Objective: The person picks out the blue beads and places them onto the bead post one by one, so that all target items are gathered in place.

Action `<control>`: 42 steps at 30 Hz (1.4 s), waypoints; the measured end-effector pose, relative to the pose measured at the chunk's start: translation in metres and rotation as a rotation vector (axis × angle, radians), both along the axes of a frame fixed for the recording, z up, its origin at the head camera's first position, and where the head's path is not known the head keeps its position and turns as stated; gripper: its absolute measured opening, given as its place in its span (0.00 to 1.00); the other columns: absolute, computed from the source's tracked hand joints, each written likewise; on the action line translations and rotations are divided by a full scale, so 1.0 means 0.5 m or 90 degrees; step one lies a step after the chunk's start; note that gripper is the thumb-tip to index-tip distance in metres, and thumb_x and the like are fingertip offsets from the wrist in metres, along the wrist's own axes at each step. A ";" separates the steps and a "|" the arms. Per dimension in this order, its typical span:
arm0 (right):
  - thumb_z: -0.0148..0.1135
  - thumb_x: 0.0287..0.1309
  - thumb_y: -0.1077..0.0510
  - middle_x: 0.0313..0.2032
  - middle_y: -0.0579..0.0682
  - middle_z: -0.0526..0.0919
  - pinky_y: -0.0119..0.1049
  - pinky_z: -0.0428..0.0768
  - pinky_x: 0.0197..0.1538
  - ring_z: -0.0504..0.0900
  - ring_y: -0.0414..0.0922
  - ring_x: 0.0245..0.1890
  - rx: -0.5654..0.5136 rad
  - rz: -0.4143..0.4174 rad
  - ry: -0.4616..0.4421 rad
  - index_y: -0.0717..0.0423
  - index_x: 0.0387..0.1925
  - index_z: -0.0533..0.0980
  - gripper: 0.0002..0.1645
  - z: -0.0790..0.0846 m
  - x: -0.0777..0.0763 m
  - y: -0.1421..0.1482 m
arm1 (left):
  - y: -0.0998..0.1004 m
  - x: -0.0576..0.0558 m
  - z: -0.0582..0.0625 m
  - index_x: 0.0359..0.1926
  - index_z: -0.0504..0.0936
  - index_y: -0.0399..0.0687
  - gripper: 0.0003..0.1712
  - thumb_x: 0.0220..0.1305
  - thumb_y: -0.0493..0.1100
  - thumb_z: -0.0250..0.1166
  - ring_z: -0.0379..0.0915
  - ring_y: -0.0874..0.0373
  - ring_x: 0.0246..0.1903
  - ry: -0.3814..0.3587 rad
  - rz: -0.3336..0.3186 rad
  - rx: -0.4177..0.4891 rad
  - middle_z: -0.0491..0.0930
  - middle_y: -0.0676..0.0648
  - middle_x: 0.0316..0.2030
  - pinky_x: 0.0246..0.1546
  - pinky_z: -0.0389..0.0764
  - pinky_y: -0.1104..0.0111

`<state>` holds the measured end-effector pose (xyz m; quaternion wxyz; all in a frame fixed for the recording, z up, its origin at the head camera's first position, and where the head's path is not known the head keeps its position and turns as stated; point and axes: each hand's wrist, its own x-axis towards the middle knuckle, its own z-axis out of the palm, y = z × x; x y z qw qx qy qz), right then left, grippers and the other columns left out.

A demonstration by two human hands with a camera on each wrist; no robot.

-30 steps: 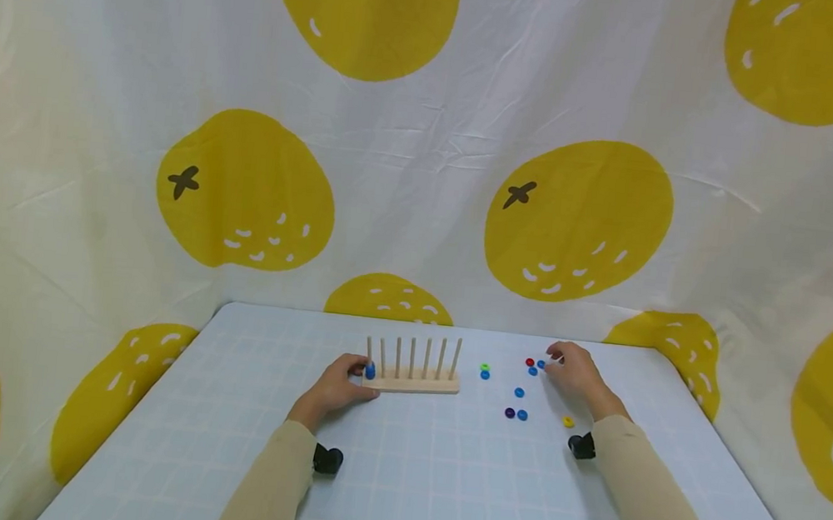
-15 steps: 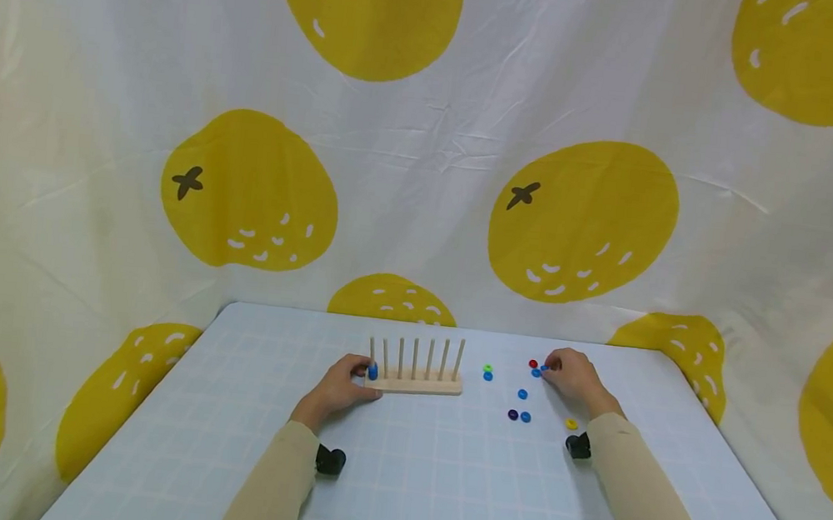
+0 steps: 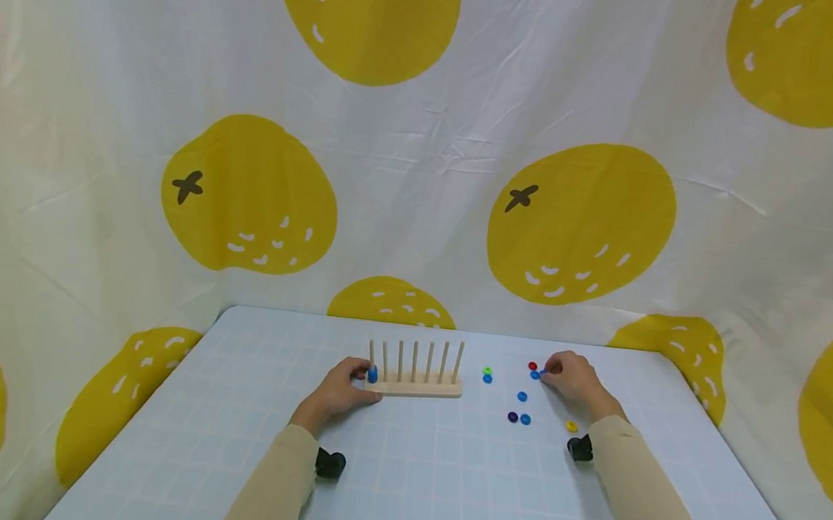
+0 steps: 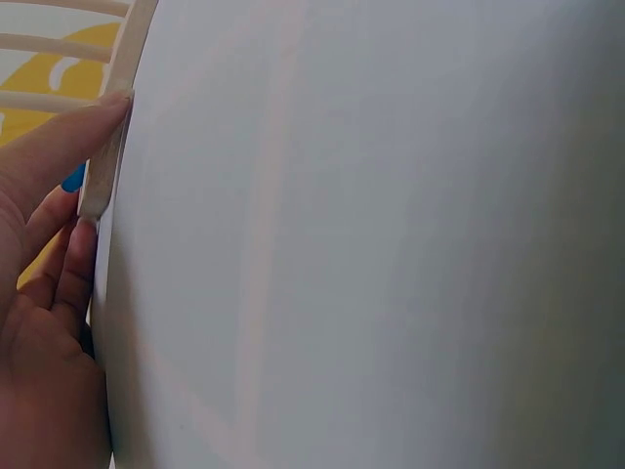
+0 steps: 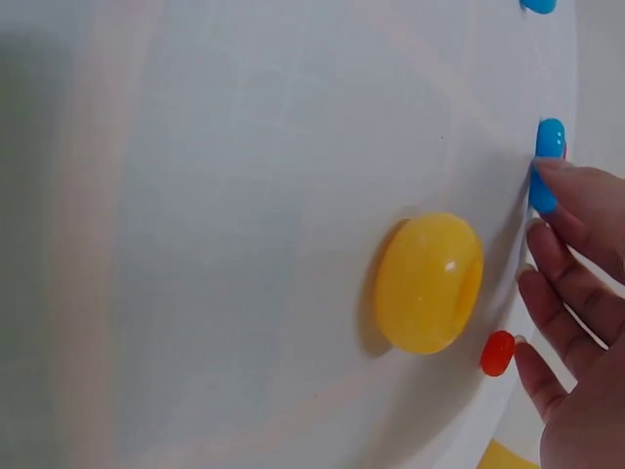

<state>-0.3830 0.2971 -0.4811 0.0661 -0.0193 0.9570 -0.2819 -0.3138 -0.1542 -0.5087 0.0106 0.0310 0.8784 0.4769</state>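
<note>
My left hand (image 3: 336, 390) grips the left end of a wooden peg rack (image 3: 422, 389), thumb along its front edge and fingers behind. Several upright pegs stand in a row on its base, and blue rings (image 3: 373, 375) sit on the leftmost one. Off to the right, my right hand (image 3: 576, 382) pinches a small blue ring (image 5: 543, 192) between thumb and index finger, close over the table. Another blue ring (image 5: 551, 139) lies just past the fingertips, beside a red ring (image 3: 532, 366). In the right wrist view, an orange-red ring (image 5: 498, 353) is near the little finger.
More loose rings lie between rack and right hand: a green ring (image 3: 487, 371) by a blue one, a dark purple ring (image 3: 513, 417) by another blue one. A yellow ring (image 3: 571, 426) is below the right hand. A fruit-print curtain (image 3: 414, 209) hangs behind the table.
My right fingers have come down and closed on the blue ring, which has tilted and shifted slightly in the pinch. The left hand keeps its hold on the rack.
</note>
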 end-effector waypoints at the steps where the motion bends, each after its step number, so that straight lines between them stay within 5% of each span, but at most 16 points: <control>1: 0.67 0.67 0.57 0.44 0.57 0.81 0.54 0.78 0.57 0.76 0.55 0.45 0.000 -0.003 -0.002 0.61 0.48 0.79 0.14 0.000 0.000 0.000 | 0.000 0.000 -0.001 0.62 0.75 0.36 0.38 0.52 0.40 0.81 0.71 0.45 0.51 0.001 0.000 0.002 0.78 0.40 0.52 0.61 0.71 0.48; 18: 0.68 0.67 0.54 0.42 0.53 0.83 0.52 0.78 0.56 0.76 0.53 0.45 0.006 0.033 0.021 0.57 0.45 0.82 0.12 0.005 0.015 -0.025 | -0.005 -0.002 -0.021 0.62 0.76 0.36 0.39 0.51 0.40 0.81 0.71 0.46 0.51 -0.007 0.008 0.000 0.78 0.40 0.52 0.61 0.71 0.48; 42: 0.68 0.66 0.59 0.39 0.49 0.85 0.44 0.82 0.49 0.80 0.47 0.41 -0.064 0.149 0.194 0.58 0.46 0.81 0.10 0.084 0.084 -0.123 | 0.000 -0.009 -0.008 0.64 0.75 0.40 0.39 0.54 0.43 0.80 0.71 0.46 0.53 -0.020 0.017 -0.022 0.77 0.41 0.54 0.63 0.71 0.48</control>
